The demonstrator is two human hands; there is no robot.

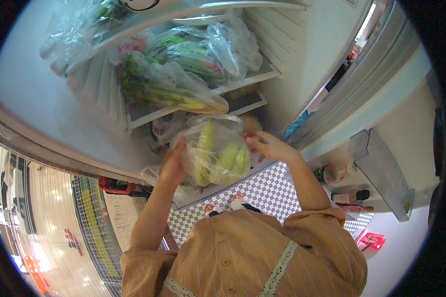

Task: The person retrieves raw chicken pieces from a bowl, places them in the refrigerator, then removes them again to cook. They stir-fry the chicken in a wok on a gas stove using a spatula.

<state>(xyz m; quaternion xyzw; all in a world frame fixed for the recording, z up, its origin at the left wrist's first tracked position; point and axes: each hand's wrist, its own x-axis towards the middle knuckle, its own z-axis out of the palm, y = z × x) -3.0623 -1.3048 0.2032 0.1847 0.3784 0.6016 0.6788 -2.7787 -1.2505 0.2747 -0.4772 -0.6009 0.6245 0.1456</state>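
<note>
A clear plastic bag [187, 137] holds long pale green vegetables [206, 156] that look like ears of corn. It is in front of my body, at the lower opening of the refrigerator. My left hand [174, 163], somewhat blurred, presses along the bag's left side. My right hand [271, 146] is at the bag's right edge, with its fingers bent against the plastic. The bag covers part of the lower compartment behind it, where more clear plastic [163, 128] shows.
Bagged leafy greens [163, 85] lie on the refrigerator shelf [252, 77] above, one bag overhanging its front edge. Another bagged bundle [81, 33] sits higher. The open door [390, 163] at right holds bottles [351, 196] and a jar [336, 172]. Patterned tiles [271, 185] cover the floor.
</note>
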